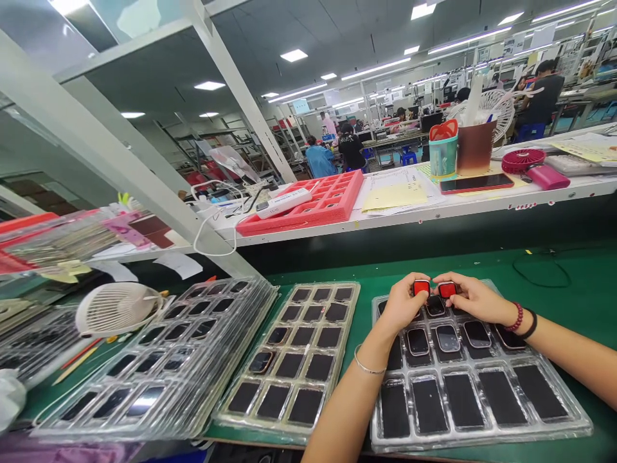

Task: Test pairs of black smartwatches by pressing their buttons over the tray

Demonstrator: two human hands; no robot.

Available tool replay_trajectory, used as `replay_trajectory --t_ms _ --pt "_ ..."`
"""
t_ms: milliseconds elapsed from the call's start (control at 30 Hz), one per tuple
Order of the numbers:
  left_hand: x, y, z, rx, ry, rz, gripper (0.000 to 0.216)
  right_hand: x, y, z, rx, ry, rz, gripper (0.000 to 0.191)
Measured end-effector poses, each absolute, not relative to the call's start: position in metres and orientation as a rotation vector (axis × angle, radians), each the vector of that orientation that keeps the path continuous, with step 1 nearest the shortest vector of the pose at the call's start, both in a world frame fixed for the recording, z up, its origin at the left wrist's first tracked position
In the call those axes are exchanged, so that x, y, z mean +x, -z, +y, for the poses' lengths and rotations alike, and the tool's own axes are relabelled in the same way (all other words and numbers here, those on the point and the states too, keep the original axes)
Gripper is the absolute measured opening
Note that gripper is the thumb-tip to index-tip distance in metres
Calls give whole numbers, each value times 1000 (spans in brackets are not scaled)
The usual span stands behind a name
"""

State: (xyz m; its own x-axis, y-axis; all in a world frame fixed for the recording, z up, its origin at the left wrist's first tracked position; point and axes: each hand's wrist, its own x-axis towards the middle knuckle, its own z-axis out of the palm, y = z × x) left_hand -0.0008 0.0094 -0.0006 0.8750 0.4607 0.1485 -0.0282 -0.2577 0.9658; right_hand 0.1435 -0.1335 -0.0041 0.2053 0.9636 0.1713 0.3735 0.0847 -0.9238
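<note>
**Red-cased parts, two pieces, over clear blister tray**

Red, glossy and small: one red part is pinched in the fingertips of the left hand, a second red part is pinched likewise in the right hand. Both pieces are held side by side, nearly touching, above the far row of the right-hand tray.

Tray: thin clear plastic with moulded pockets, resting on the green bench mat. Far pockets hold dark rounded pieces; near pockets show flat black inserts. A middle tray lies just beside it, and a stack of trays further left, with a small white fan alongside.

Handling judgement: the parts look light, rigid and smooth, so likely slippery and prone to marking; best gripped by the edges, as now. The tray appears flimsy and would flex if lifted from one corner.
</note>
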Motion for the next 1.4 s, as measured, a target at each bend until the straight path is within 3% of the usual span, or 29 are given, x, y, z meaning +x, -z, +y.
replay_trajectory --t_ms 567,1400 --pt "-1 -1 9 1713 -458 308 18 146 4 -134 -1449 -843 -1261 29" --pt "-3 -11 5 1645 -462 348 27 143 -2 -137 -1479 -740 -1263 14"
